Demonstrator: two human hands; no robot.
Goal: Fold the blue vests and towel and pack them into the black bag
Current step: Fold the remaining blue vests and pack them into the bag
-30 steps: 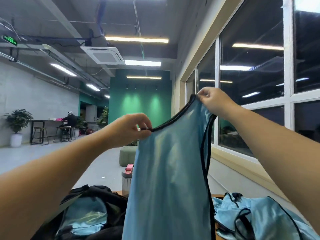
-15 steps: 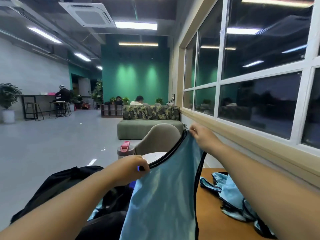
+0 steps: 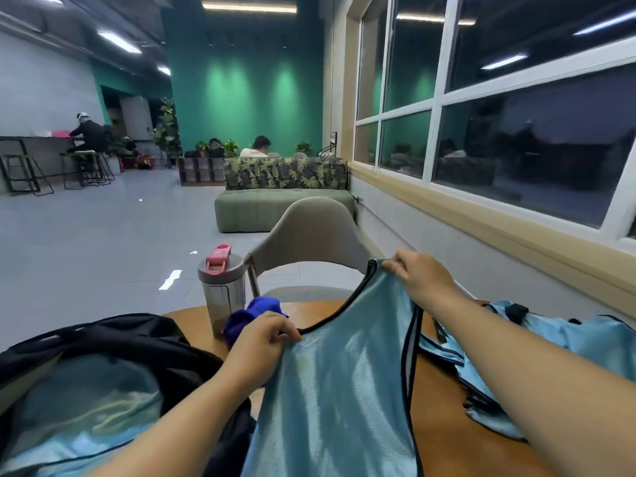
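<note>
Left hand (image 3: 263, 337) and right hand (image 3: 421, 278) each pinch a shoulder strap of a light blue mesh vest with black trim (image 3: 339, 390), held up over the round wooden tabletop (image 3: 444, 438). Open black fabric bag (image 3: 137, 342) sits left with blue fabric inside; more light blue vests (image 3: 557, 342) are heaped right, crumpled dark blue towel (image 3: 254, 313) beside a grey bottle with pink lid (image 3: 222, 287).

A light-blue vest (image 3: 340, 390) with black trim hangs stretched by its shoulder straps over the table. More blue vests (image 3: 564, 342) lie crumpled to the right — another already sits inside the open black bag (image 3: 137, 342) at left — beside a bunched royal-blue towel (image 3: 253, 313).
</note>
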